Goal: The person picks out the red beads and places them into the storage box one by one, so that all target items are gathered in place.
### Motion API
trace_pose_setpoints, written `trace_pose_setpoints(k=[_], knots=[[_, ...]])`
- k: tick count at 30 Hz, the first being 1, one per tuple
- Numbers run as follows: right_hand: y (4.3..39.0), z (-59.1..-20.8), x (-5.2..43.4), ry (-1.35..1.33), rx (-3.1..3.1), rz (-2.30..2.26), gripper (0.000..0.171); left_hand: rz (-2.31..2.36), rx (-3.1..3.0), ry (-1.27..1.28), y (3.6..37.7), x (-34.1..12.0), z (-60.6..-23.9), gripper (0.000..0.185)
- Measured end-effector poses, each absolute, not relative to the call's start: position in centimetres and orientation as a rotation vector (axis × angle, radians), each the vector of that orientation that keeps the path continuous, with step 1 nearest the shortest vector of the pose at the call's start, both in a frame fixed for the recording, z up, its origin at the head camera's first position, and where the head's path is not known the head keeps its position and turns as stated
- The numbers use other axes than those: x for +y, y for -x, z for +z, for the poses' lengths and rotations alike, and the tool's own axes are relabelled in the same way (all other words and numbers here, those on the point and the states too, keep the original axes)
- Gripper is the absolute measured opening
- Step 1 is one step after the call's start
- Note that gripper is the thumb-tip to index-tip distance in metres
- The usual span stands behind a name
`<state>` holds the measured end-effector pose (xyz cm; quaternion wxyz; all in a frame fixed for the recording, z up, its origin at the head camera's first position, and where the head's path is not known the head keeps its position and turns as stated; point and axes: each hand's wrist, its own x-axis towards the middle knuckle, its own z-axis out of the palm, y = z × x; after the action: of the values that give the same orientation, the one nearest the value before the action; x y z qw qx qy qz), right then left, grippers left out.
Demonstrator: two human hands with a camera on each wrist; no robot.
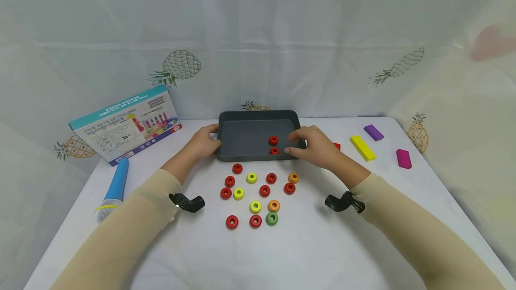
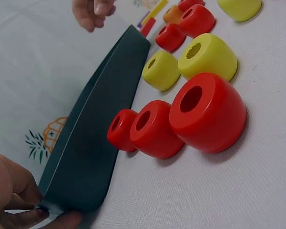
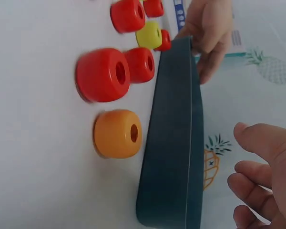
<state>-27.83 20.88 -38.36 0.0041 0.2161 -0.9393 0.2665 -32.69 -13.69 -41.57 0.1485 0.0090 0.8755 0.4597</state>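
Sorting has barely begun: two red beads (image 1: pixel 273 145) lie in the dark tray (image 1: pixel 246 135) whose corner your left hand (image 1: pixel 203 143) grips, your right hand (image 1: pixel 312 144) hovers with loose, empty fingers, and eight red beads wait on the worktop (image 1: pixel 306 245).

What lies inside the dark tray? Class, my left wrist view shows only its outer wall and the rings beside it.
Observer: In the head view, two red rings lie in the tray, near its right side.
Operator: Is the right hand holding anything?
Observer: No. The right hand is beside the tray's wall with loose fingers, holding nothing.
Operator: Is there a ring colour I cannot see?
Observer: Yes, one green ring, at the near edge of the group on the table.
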Motion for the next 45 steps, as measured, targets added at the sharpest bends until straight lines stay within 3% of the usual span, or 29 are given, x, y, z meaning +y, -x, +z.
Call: trace_pose_setpoints(k=[11, 28, 45], knots=[[24.0, -38.6, 21.8, -0.606, -2.975, 0.916, 0.040, 1.326, 2.516, -0.025, 32.7, -13.7, -41.8, 0.066], [19.6, -43.4, 22.1, -0.703, -2.936, 0.943, 0.025, 1.308, 2.525, -0.015, 32.6, -13.7, -41.7, 0.067], [18.7, -45.0, 21.1, -0.633, -2.936, 0.825, 0.044, 1.313, 2.515, -0.022, 32.6, -13.7, -41.7, 0.067]])
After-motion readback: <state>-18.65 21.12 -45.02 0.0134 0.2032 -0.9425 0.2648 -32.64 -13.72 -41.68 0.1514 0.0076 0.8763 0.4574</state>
